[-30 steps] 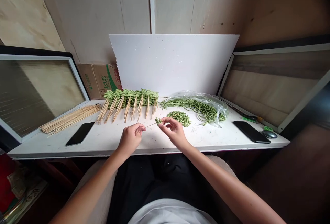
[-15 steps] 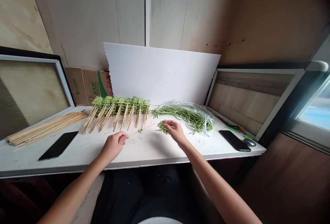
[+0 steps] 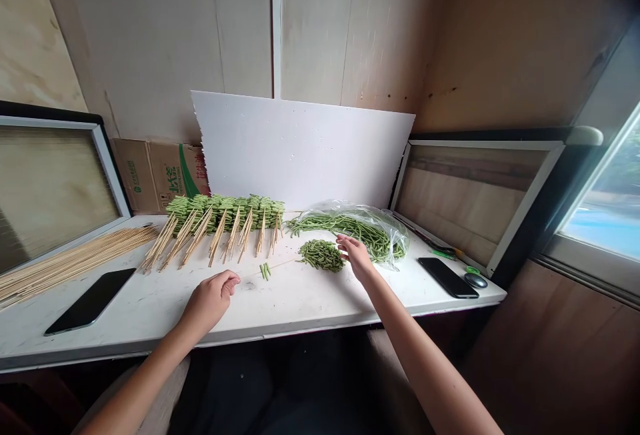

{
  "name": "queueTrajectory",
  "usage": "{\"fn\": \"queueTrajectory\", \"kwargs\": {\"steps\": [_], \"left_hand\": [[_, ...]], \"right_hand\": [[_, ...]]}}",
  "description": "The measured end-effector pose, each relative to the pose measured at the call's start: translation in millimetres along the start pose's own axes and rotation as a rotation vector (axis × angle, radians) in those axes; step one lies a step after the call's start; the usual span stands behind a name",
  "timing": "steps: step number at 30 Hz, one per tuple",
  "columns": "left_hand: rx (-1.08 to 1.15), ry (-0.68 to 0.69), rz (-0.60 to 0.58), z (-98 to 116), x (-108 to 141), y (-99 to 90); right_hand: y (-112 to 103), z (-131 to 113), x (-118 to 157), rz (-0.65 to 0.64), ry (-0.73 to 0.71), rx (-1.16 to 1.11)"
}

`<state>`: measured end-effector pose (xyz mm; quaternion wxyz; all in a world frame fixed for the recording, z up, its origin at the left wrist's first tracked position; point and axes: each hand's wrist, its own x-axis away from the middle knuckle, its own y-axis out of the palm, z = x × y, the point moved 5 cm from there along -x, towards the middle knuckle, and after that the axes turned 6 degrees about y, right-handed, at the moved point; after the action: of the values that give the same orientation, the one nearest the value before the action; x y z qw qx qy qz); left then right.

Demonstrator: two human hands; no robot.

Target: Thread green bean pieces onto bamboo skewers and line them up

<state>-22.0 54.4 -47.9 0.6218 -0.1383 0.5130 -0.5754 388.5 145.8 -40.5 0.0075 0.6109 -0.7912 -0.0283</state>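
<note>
My left hand is closed, with thumb and fingers pinching the end of a thin bamboo skewer. A few short green bean pieces are threaded on the skewer, which points right across the white table. Its far tip reaches the left edge of a pile of cut green bean pieces. At that pile's right edge is my right hand, its fingers slightly curled and apart. I make out nothing between them. Behind, finished bean skewers lie stacked in a row, their bare sticks toward me.
Long uncut green beans lie in a clear plastic bag at the back right. Loose bamboo skewers and a phone are at left. Another phone lies at right beside a dark rounded object. A white board stands behind.
My right hand has moved from over the cut pile to its right edge, uncovering the pile. My left hand still holds the skewer. The whole view has shifted slightly.
</note>
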Motion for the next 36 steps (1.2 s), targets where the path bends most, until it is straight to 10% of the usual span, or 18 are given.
{"fn": "queueTrajectory", "kwargs": {"steps": [12,23,36], "left_hand": [[-0.052,0.061,0.035,4.1,5.5,5.5],[-0.003,0.034,0.066,-5.1,6.6,5.2],[0.153,0.060,0.064,-29.6,11.5,22.6]], "right_hand": [[-62.3,-19.5,-76.6,0.168,0.043,0.115],[-35.0,-38.5,-131.3,0.134,-0.226,0.790],[-55.0,-89.0,-168.2,0.091,-0.245,1.237]]}}
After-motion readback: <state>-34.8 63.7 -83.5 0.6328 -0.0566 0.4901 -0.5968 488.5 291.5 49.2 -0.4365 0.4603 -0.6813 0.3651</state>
